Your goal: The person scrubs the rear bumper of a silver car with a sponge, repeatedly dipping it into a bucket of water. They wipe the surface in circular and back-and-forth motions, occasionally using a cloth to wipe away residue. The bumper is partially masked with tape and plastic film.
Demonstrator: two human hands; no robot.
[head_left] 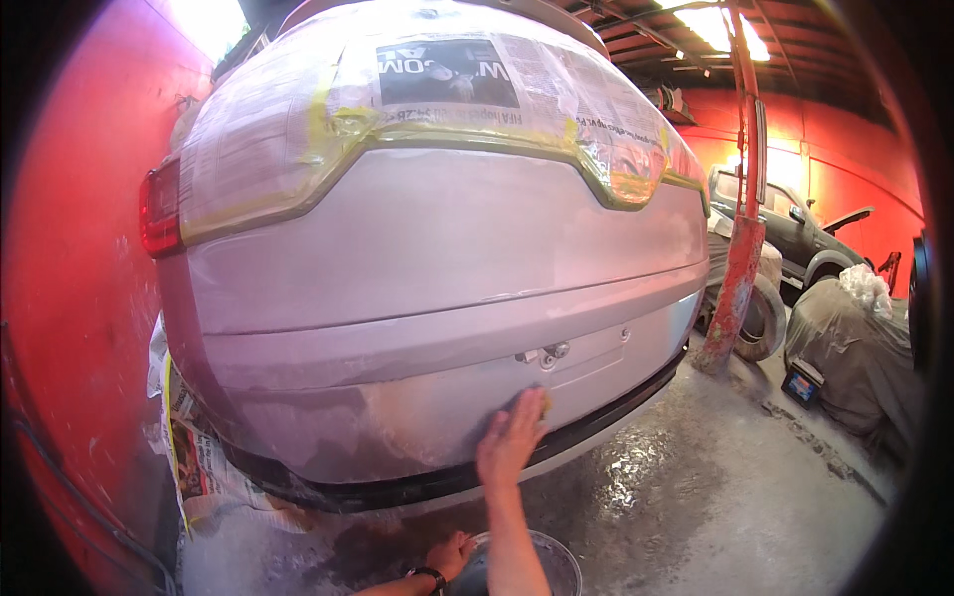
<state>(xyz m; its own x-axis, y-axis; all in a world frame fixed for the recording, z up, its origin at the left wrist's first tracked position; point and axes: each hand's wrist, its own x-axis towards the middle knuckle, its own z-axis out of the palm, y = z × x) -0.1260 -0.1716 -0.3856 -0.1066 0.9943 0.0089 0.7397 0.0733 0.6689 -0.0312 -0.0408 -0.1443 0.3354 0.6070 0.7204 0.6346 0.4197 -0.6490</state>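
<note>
My right hand [509,439] lies against the lower rear bumper [397,422] of a car, fingers together and pointing up. Beside its fingertips shows the edge of a small yellowish pad [545,401], mostly hidden under the hand. The bumper and tailgate [447,223] are a dull pale grey-pink, with a darker, wet-looking patch at the lower left. Lower down, my left hand [452,554], with a dark band on its wrist, is closed at the rim of a round bucket [566,558]. My right forearm hides part of the bucket.
Newspaper and plastic, edged with yellow tape [348,164], cover the car's upper part. A red post [740,268], a tire [763,323], a battery [803,382] and a covered heap [845,348] stand to the right. A red wall [79,278] runs along the left. The concrete floor [636,477] is wet.
</note>
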